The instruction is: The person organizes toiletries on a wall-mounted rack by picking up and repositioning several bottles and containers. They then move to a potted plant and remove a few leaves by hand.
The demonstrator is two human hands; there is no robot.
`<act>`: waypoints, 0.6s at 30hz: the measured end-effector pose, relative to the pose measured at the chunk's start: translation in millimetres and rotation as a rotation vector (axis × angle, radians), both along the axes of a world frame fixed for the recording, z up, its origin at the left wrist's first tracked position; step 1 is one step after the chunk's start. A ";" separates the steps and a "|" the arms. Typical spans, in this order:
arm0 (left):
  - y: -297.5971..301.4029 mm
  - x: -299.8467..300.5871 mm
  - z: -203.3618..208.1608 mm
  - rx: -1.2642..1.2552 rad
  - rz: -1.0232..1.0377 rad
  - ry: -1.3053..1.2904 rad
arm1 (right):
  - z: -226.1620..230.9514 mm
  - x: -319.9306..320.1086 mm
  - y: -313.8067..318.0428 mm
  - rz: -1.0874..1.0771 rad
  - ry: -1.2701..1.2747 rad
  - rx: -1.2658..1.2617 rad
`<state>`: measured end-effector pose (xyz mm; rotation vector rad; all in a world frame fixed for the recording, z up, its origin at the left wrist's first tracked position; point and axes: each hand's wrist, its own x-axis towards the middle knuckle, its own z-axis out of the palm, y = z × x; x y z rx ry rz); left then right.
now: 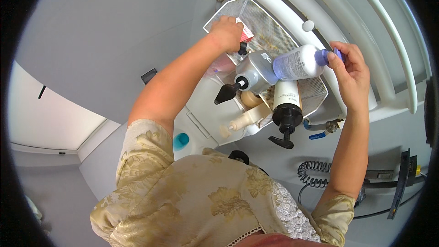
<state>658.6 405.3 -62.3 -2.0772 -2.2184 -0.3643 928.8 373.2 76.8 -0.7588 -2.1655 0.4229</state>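
My left hand [227,33] reaches into the far left end of a white mesh basket [270,26], its fingers closed around a small red-and-white box [245,31] that is partly hidden under them. On the right, my right hand [352,71] grips the purple pump head of a white and purple bottle [295,63], which lies tilted across the basket. Beside it in the basket are a silver-grey bottle [263,66] with a black pump and a white bottle [287,93] with a black pump. A cream-coloured bottle [250,118] and something pink [222,65] are lower down.
The basket hangs against a white towel radiator [384,32] with curved bars. Near its right end is a valve with a blue lever [318,135]. Below the basket there is a white toilet lid [196,114]. A black coiled cord [313,174] hangs at the lower right.
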 end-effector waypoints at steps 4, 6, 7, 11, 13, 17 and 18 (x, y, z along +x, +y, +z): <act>2.5 -5.5 5.7 0.031 -0.107 0.107 | 4.6 -1.5 3.1 -0.014 0.029 -0.041; 4.3 -8.6 15.5 0.092 -0.124 0.087 | 7.6 -0.6 4.3 -0.007 0.063 -0.085; 4.6 -10.0 19.5 0.121 -0.131 0.077 | 9.1 -1.0 2.8 -0.024 0.066 -0.099; 8.2 -13.6 23.9 0.178 -0.116 0.057 | 17.6 -2.4 -1.4 -0.030 0.079 -0.167; 13.8 -18.6 18.5 0.248 -0.109 0.047 | 21.6 -3.3 -1.7 -0.024 0.087 -0.182; 5.4 -14.2 18.4 0.218 -0.134 0.076 | 28.3 -9.2 -4.5 -0.061 0.095 -0.156; 4.9 -12.9 15.3 0.231 -0.145 0.058 | 28.9 -11.2 -4.8 -0.073 0.096 -0.147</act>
